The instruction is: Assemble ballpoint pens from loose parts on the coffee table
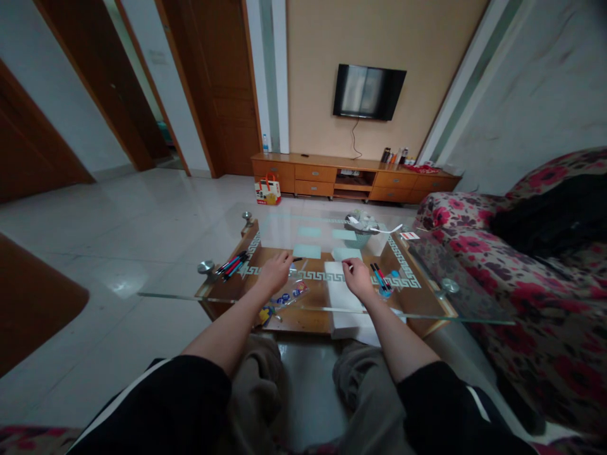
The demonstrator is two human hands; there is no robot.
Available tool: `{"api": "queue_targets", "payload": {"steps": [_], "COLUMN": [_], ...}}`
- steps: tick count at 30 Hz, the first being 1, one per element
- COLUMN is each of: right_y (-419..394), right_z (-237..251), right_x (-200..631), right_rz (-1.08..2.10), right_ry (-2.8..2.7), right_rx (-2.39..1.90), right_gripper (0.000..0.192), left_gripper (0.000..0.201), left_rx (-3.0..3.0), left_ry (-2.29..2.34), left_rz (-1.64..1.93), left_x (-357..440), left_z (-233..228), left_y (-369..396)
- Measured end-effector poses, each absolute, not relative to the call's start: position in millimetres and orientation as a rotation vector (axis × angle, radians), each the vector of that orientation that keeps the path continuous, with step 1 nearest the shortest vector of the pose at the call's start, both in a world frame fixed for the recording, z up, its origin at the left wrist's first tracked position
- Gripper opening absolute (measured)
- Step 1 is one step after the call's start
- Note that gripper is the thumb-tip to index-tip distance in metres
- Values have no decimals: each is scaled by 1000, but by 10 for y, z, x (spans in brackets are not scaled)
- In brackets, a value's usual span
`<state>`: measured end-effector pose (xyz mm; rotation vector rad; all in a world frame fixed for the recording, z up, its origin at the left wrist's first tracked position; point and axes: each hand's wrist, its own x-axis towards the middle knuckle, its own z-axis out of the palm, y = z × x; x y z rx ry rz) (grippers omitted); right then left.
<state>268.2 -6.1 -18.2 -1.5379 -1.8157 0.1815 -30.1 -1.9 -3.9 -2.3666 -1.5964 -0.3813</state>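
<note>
My left hand (276, 273) is closed over the glass table (455, 309), and a short dark pen-like piece (297, 259) sticks out past its fingertips. My right hand (356, 277) is curled with its fingertips together; anything inside it is too small to make out. Left of my left hand lies a bunch of pens (232, 265) with black, red and blue barrels. Beside my right hand is a smaller group of red and black pens (379, 278), near a small blue round piece (395, 274). A clear plastic bag (291, 296) with blue and red print lies between my forearms.
White sheets or a white box (339, 303) show at the table's middle. A green basket (358, 239) with crumpled plastic stands toward the far right. Beyond are a low wooden cabinet (315, 172) and a paper bag (268, 191). A floral sofa (535, 291) borders the right side.
</note>
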Motion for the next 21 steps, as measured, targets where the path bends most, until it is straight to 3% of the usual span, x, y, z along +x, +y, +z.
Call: {"api": "queue_targets", "payload": {"steps": [10,21], "right_y": [-132,-201], "right_z": [-254,-122], "right_x": [2250,2271], "right_rz": [535,687], "right_ry": [-1944,-1818], "right_rx": [-1392,-1471], "right_gripper": [45,47], "left_gripper": [13,19], "left_rx": [-2611,-2684], "left_ry": [-1285,-1163], "left_rz": [-414,-407], "left_x": [69,124], "left_z": [-22,-57], "left_y": [-92,-99]}}
